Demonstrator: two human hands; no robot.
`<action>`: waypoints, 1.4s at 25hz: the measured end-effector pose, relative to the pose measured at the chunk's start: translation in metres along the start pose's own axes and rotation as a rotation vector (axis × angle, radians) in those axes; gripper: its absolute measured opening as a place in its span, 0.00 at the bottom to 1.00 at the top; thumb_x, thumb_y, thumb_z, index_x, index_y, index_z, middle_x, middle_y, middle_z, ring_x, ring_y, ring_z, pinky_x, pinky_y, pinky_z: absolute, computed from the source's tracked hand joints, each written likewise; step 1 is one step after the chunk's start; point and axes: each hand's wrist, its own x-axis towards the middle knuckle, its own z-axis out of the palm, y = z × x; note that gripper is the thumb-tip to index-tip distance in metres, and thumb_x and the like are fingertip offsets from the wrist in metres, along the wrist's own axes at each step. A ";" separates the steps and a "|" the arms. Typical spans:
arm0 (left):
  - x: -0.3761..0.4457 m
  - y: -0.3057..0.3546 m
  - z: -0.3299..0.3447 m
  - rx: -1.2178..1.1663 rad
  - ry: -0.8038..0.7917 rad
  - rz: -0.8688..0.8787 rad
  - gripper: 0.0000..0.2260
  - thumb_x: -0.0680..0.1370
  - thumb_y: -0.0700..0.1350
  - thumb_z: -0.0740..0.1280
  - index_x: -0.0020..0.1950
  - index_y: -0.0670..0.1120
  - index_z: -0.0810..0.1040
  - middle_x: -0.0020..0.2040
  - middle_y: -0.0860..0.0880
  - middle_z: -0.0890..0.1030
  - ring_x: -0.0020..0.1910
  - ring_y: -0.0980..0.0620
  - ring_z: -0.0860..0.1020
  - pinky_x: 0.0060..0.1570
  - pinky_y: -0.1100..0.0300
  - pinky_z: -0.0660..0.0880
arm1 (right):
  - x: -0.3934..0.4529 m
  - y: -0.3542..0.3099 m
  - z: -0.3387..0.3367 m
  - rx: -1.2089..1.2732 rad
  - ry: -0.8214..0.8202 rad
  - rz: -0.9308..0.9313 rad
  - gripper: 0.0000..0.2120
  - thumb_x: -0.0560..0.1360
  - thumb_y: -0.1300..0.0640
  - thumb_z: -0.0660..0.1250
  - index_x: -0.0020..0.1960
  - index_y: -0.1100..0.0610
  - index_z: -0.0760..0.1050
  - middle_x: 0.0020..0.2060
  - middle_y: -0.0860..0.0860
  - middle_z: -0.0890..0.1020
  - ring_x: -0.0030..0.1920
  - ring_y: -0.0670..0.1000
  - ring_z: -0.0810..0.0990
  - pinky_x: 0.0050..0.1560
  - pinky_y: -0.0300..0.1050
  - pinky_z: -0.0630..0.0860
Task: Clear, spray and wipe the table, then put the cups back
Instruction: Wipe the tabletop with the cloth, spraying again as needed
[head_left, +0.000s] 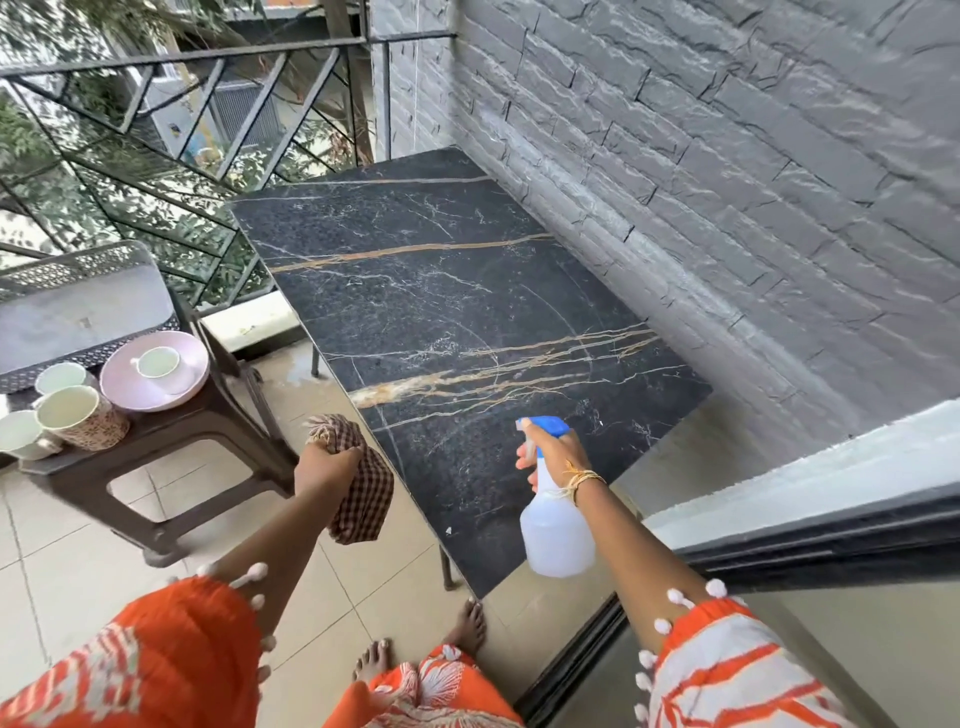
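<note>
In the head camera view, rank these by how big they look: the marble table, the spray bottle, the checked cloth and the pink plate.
1. marble table
2. pink plate, farther off
3. spray bottle and checked cloth look about alike, both nearer the camera, so unranked.

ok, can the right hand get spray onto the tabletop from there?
Probably yes: the right hand grips the spray bottle above the table near its end, nozzle facing the marble, nothing between.

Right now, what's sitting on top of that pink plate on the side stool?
One white cup stands upright on the pink plate, handle to the left; its inside looks empty. The plate surface beneath the cup is covered. Three other cups stand beside the plate, not on it.
</note>
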 end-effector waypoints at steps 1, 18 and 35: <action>0.000 0.002 0.002 0.007 0.007 0.007 0.16 0.74 0.48 0.68 0.58 0.40 0.76 0.52 0.40 0.81 0.50 0.39 0.79 0.50 0.53 0.75 | 0.002 -0.001 -0.007 0.028 0.042 -0.017 0.19 0.76 0.49 0.67 0.49 0.66 0.79 0.29 0.58 0.76 0.22 0.52 0.69 0.24 0.37 0.68; 0.005 0.056 0.019 -0.077 0.292 0.144 0.13 0.73 0.50 0.65 0.46 0.40 0.76 0.44 0.39 0.81 0.47 0.38 0.78 0.51 0.49 0.74 | 0.065 -0.025 -0.044 0.082 0.120 -0.041 0.18 0.76 0.48 0.67 0.33 0.60 0.75 0.28 0.55 0.77 0.26 0.53 0.75 0.27 0.40 0.70; -0.011 0.102 0.101 -0.089 0.164 0.258 0.09 0.74 0.45 0.66 0.44 0.38 0.76 0.38 0.43 0.78 0.39 0.45 0.75 0.41 0.54 0.69 | 0.141 -0.006 -0.205 0.251 0.516 0.061 0.20 0.76 0.47 0.65 0.32 0.59 0.68 0.26 0.56 0.71 0.14 0.49 0.68 0.28 0.38 0.68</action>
